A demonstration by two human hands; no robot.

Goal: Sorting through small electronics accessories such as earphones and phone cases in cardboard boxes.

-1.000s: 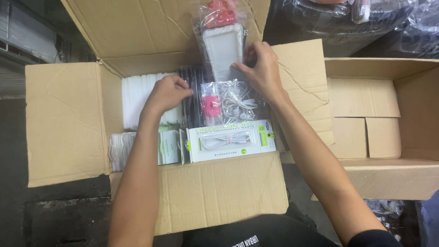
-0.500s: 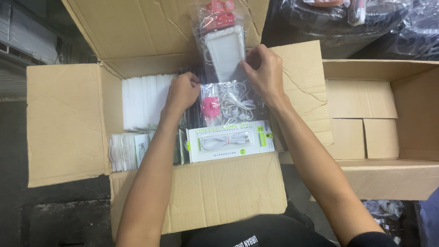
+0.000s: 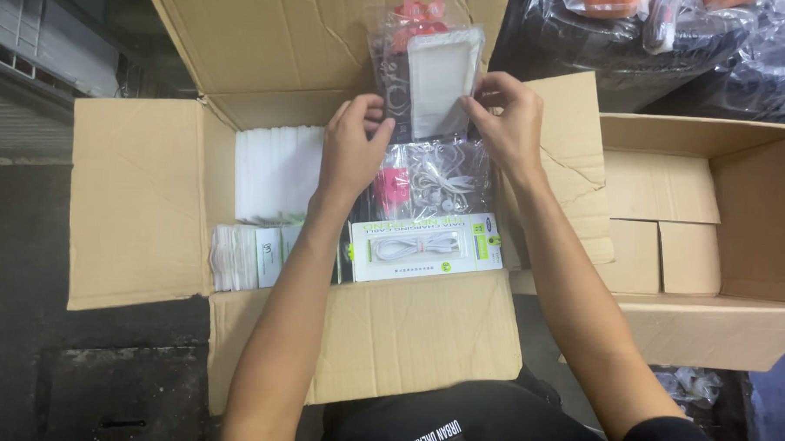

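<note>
Pinched at both sides by the left hand [image 3: 353, 150] and right hand [image 3: 507, 124], the slippery bag [image 3: 428, 78] could be dropped into the box [image 3: 141, 203].

Left hand [image 3: 353, 150] up from white foam stack [image 3: 277, 171], now gripping left edge of clear plastic packet [image 3: 432, 78]. Right hand [image 3: 507, 124] shifted to packet's right edge. Packet, a second ago pinched by right hand alone, now held upright between both hands.
</note>
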